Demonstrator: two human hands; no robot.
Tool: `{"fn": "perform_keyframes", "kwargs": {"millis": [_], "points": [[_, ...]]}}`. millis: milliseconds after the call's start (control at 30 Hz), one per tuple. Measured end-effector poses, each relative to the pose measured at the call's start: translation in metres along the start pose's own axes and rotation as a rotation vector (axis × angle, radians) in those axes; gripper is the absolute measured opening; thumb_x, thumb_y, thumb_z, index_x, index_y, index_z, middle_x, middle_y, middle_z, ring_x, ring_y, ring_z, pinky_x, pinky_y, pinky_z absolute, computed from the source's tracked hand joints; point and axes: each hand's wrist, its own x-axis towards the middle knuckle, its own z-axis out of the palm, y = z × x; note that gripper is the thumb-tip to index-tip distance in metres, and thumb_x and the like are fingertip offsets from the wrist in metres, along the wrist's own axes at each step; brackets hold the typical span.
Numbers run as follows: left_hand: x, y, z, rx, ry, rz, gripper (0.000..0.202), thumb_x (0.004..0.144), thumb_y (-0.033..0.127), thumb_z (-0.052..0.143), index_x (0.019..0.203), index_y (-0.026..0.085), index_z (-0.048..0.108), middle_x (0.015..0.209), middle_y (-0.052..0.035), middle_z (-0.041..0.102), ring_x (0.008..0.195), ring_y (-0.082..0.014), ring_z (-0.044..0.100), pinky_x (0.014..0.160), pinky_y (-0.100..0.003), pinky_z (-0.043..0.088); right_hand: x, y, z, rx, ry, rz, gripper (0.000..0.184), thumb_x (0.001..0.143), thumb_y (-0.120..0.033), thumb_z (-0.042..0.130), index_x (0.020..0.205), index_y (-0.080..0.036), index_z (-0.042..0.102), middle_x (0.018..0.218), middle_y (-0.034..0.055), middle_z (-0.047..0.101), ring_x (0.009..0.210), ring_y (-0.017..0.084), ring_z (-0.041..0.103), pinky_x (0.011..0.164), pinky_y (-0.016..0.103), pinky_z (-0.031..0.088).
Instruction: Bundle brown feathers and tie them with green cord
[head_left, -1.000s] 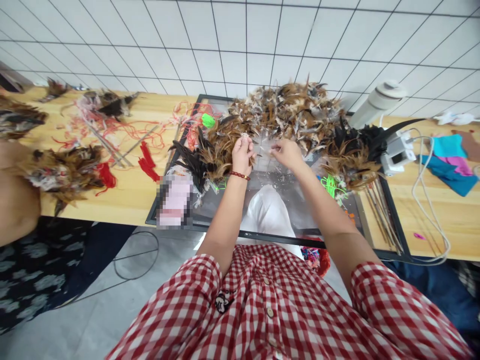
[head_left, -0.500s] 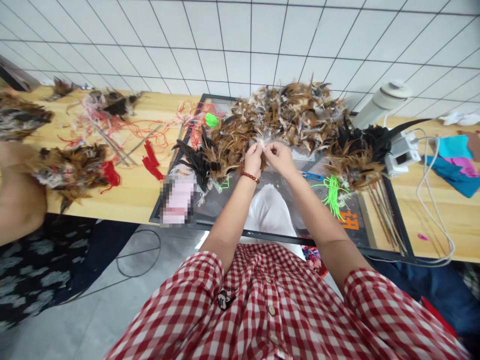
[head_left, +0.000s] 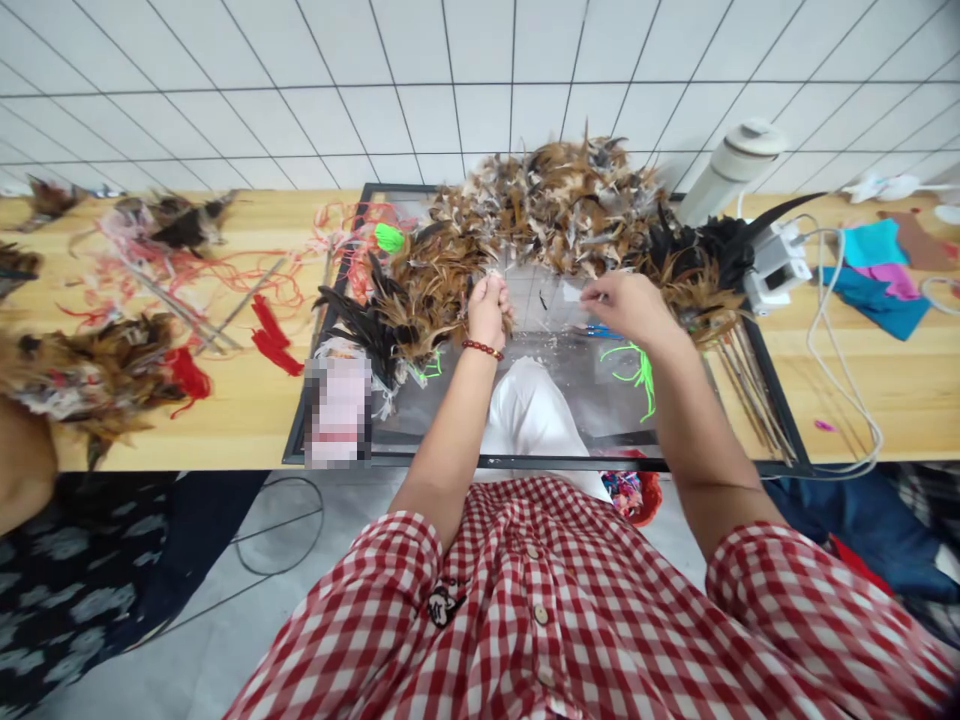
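Note:
My left hand [head_left: 489,312] is closed in a fist near the middle of the glass-topped panel [head_left: 450,420]. Brown feathers [head_left: 510,324] poke out at its lower right side, and a whitish bit shows at its top. To the right, my right hand [head_left: 634,305] hovers with thumb and fingertips pinched; anything between them is too small to make out. Behind both hands lies a big heap of brown feathers [head_left: 570,205]. A bundle of brown feathers [head_left: 427,290] is just left of my left hand. Beneath my right hand are a blue tool [head_left: 600,332] and bright green cords [head_left: 643,375].
Black feathers [head_left: 367,325] and a blurred-out pink item [head_left: 339,410] lie left. A white bottle [head_left: 731,165], a white charger [head_left: 776,260] with cable and thin sticks [head_left: 750,390] are right. Another person's arm [head_left: 26,460] is at far left, by feathers and a red tassel [head_left: 187,380].
My hands, together before, are now apart: the right hand has moved right, while the left has closed into a fist. The view has shifted slightly.

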Motion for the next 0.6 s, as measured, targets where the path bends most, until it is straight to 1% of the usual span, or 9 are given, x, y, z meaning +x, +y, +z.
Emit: {"fn": "perform_keyframes", "kwargs": {"millis": [67, 133, 200, 267, 367, 433, 467, 533, 600], "points": [[0.0, 0.002, 0.0, 0.024, 0.022, -0.026, 0.032, 0.098, 0.039, 0.065, 0.075, 0.02, 0.053, 0.055, 0.0086, 0.038, 0.04, -0.002, 0.026, 0.04, -0.014, 0.023, -0.016, 0.024, -0.016, -0.174, -0.081, 0.006, 0.013, 0.081, -0.022, 0.07, 0.083, -0.024, 0.082, 0.094, 0.0058, 0.079, 0.09, 0.025, 0.069, 0.08, 0.035, 0.048], [-0.001, 0.003, 0.0, 0.036, 0.031, -0.049, 0.031, 0.098, 0.038, 0.063, 0.076, 0.02, 0.053, 0.055, 0.0082, 0.038, 0.04, -0.0022, 0.024, 0.038, -0.015, 0.017, -0.03, 0.04, -0.021, -0.321, -0.211, 0.001, 0.015, 0.08, -0.02, 0.07, 0.083, -0.026, 0.083, 0.094, 0.0054, 0.079, 0.091, 0.025, 0.069, 0.079, 0.033, 0.048], [-0.001, 0.004, -0.001, 0.027, 0.012, -0.071, 0.028, 0.098, 0.037, 0.064, 0.077, 0.02, 0.056, 0.056, 0.0077, 0.039, 0.041, -0.0028, 0.027, 0.039, -0.016, 0.019, -0.042, 0.048, -0.017, -0.432, -0.334, -0.015, 0.02, 0.08, -0.019, 0.068, 0.091, -0.027, 0.083, 0.101, 0.0061, 0.079, 0.091, 0.023, 0.07, 0.077, 0.032, 0.048], [0.0, 0.004, -0.002, 0.006, -0.032, -0.088, 0.024, 0.096, 0.037, 0.067, 0.08, 0.02, 0.059, 0.06, 0.006, 0.046, 0.046, -0.0039, 0.038, 0.043, -0.016, 0.028, -0.051, 0.05, -0.011, -0.513, -0.396, -0.034, 0.023, 0.084, -0.019, 0.063, 0.096, -0.025, 0.082, 0.106, 0.0084, 0.078, 0.09, 0.022, 0.07, 0.075, 0.031, 0.048], [0.001, 0.002, -0.002, -0.048, -0.112, -0.09, 0.019, 0.095, 0.035, 0.068, 0.086, 0.019, 0.062, 0.079, -0.0005, 0.067, 0.07, -0.0081, 0.063, 0.062, -0.018, 0.048, -0.054, 0.047, -0.01, -0.527, -0.411, -0.088, 0.021, 0.086, -0.018, 0.057, 0.09, -0.02, 0.078, 0.106, 0.0111, 0.075, 0.091, 0.022, 0.07, 0.074, 0.031, 0.047], [0.002, 0.001, -0.002, -0.061, -0.147, -0.089, 0.017, 0.097, 0.033, 0.065, 0.089, 0.018, 0.063, 0.097, -0.0044, 0.074, 0.087, -0.0111, 0.07, 0.076, -0.022, 0.053, -0.05, 0.039, -0.015, -0.431, -0.391, -0.119, 0.019, 0.086, -0.018, 0.056, 0.09, -0.019, 0.074, 0.101, 0.0104, 0.075, 0.089, 0.022, 0.069, 0.074, 0.03, 0.046], [0.002, 0.0, -0.002, -0.047, -0.161, -0.09, 0.017, 0.097, 0.033, 0.065, 0.091, 0.017, 0.064, 0.104, -0.0056, 0.075, 0.092, -0.0121, 0.071, 0.081, -0.023, 0.054, -0.045, 0.033, -0.018, -0.363, -0.366, -0.123, 0.019, 0.086, -0.02, 0.055, 0.093, -0.019, 0.073, 0.097, 0.0094, 0.075, 0.086, 0.022, 0.068, 0.073, 0.03, 0.045], [0.001, 0.0, -0.003, 0.017, -0.189, -0.085, 0.02, 0.096, 0.037, 0.066, 0.094, 0.017, 0.066, 0.109, -0.007, 0.076, 0.094, -0.0131, 0.072, 0.086, -0.025, 0.055, -0.033, 0.018, -0.023, -0.223, -0.296, -0.126, 0.022, 0.089, -0.024, 0.052, 0.102, -0.02, 0.07, 0.088, 0.0073, 0.074, 0.077, 0.021, 0.065, 0.071, 0.031, 0.044], [-0.003, 0.0, -0.003, 0.102, -0.232, -0.065, 0.022, 0.094, 0.04, 0.069, 0.094, 0.018, 0.067, 0.109, -0.0069, 0.077, 0.085, -0.0117, 0.072, 0.081, -0.025, 0.056, -0.018, 0.001, -0.023, -0.124, -0.227, -0.152, 0.026, 0.09, -0.024, 0.05, 0.107, -0.019, 0.068, 0.085, 0.0071, 0.074, 0.074, 0.021, 0.063, 0.07, 0.03, 0.042]]}}
